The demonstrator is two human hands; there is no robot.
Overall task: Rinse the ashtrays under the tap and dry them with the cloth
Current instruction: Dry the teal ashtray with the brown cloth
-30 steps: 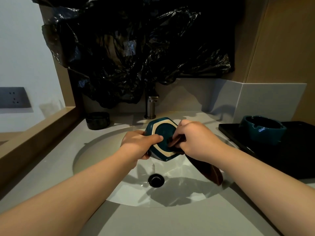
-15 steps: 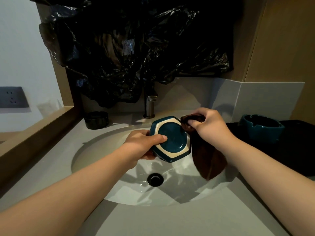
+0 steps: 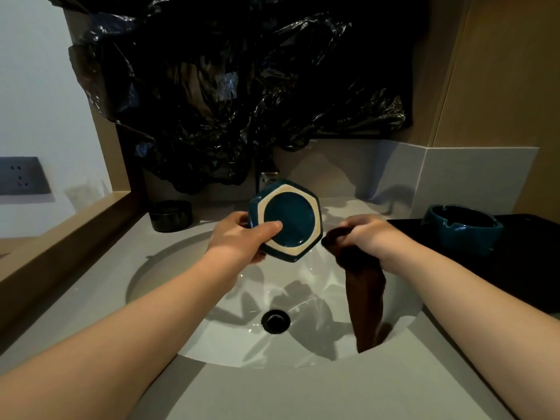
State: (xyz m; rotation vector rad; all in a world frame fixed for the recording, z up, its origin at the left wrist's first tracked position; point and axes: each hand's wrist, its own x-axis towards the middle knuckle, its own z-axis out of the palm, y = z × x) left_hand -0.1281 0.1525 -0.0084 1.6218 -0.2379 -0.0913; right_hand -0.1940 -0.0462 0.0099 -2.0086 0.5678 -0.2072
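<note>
My left hand (image 3: 239, 241) grips a teal hexagonal ashtray (image 3: 288, 221) over the white basin (image 3: 169, 268), its cream-rimmed underside turned toward me and my thumb across the base. My right hand (image 3: 368, 234) grips a dark brown cloth (image 3: 365, 298), which hangs down into the basin, apart from the ashtray. The tap (image 3: 268, 177) stands behind the ashtray, mostly hidden; no running water is visible. A second teal ashtray (image 3: 462, 227) sits upright on a black tray (image 3: 533, 268) at the right. A black round ashtray (image 3: 171, 215) sits on the counter at the back left.
The drain (image 3: 275, 321) lies at the basin's bottom. Crumpled black plastic (image 3: 242, 86) covers the wall above the tap. A wooden ledge (image 3: 60, 237) runs along the left, with a wall socket (image 3: 21, 175) beyond. Grey counter (image 3: 272, 395) borders the basin in front.
My right hand took the cloth off the ashtray's underside and moved right and down. My left hand lifted the ashtray slightly and turned its base more toward me.
</note>
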